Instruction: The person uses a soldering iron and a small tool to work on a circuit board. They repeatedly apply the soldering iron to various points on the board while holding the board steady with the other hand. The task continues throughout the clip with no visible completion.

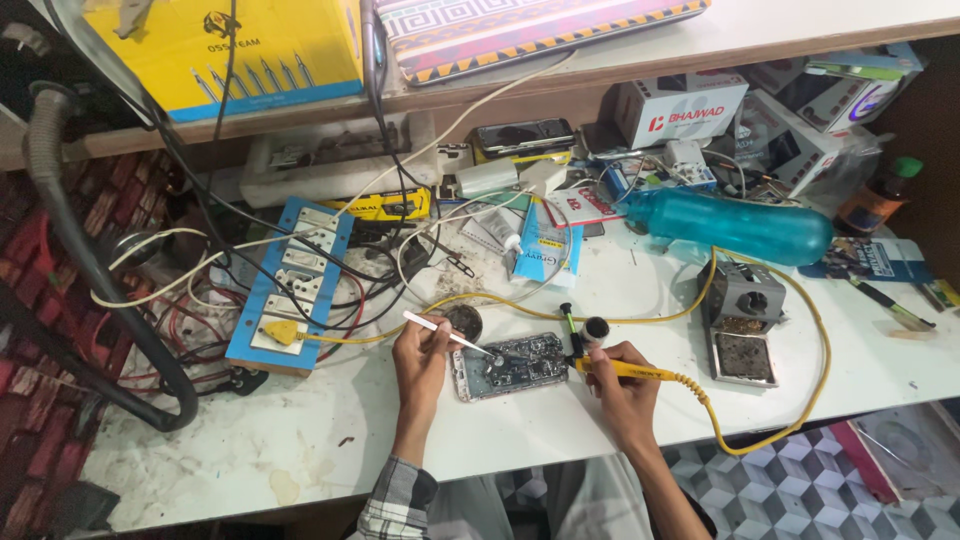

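Teal bottle [740, 226], socket board [290, 285] flank opened phone [510, 365]; wires perhaps crowd.

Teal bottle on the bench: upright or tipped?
Tipped. The teal bottle lies on its side along the white bench, neck toward the left, behind the soldering iron stand.

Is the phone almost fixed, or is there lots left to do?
Done: the phone lies opened on the table, its insides bare. In hand: the left hand holds a white tool to the board, and the right hand holds the yellow soldering iron beside it. Left: the phone is not closed, and no cover for it is clearly in view.
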